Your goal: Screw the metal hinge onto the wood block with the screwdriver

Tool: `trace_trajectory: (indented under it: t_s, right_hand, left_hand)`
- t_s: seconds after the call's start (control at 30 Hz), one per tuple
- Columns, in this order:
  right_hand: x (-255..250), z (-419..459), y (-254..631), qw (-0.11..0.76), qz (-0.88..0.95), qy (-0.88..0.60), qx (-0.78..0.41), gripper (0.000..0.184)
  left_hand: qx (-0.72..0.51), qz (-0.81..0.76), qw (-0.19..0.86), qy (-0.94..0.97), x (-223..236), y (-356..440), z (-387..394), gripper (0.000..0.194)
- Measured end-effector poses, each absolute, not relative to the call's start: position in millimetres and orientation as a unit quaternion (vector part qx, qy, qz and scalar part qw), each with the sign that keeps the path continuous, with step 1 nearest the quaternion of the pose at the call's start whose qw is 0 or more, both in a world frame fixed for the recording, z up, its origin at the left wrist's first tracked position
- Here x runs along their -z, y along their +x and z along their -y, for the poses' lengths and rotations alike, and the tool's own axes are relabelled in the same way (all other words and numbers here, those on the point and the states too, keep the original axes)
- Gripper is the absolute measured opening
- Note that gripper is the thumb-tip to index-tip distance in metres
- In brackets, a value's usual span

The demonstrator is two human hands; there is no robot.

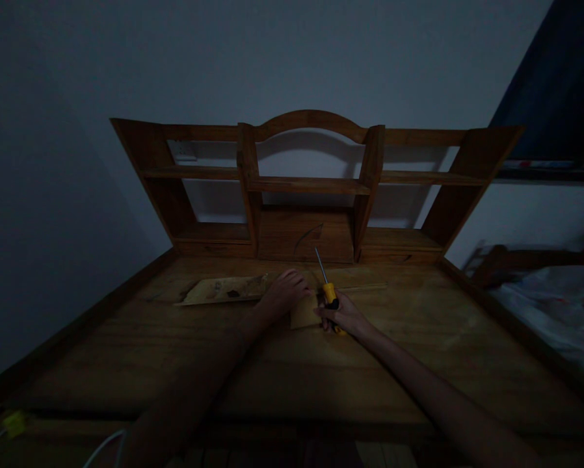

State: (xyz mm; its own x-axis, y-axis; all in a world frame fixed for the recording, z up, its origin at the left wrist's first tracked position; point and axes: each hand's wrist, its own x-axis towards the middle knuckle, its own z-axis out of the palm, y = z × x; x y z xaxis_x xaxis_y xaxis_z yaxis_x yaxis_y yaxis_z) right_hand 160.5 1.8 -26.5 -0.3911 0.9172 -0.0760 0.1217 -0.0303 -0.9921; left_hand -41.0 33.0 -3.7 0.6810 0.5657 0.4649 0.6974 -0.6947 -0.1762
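Over the desk (311, 380), wrapping fingers of the right hand (345, 314) round a screwdriver (329, 292), seemingly keeping its shaft free; resting the left hand (288, 290) by a tan piece (302, 317), too dim to tell if pinching.

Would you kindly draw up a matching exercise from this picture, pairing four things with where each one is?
Things:
1. Dark-stained strip
2. Wall socket
3. Screwdriver
4. Tan piece

Places:
A. Seen through the upper left opening of the shelf unit
B. Between the left hand and the right hand
C. On the desk, to the left of both hands
D. Gripped in the right hand

Right pairs: 1-C, 2-A, 3-D, 4-B
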Motion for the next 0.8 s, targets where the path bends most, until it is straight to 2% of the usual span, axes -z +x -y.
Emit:
trace_trajectory:
  t_s: [0.4, 0.57, 0.8]
  right_hand:
    - [23, 0, 160, 0.367, 0.583, -0.421, -0.590, 0.046]
    - [26, -2, 160, 0.368, 0.581, -0.418, -0.594, 0.047]
    - [22, 0, 160, 0.372, 0.582, -0.415, -0.592, 0.045]
  left_hand:
    - [0.223, 0.375, 0.152, -0.887, -1, -38, -25, 0.027]
    - [0.226, 0.360, 0.112, -0.898, -3, -42, -25, 0.028]
    - [0.199, 0.348, 0.080, -0.913, 3, -49, -31, 0.016]
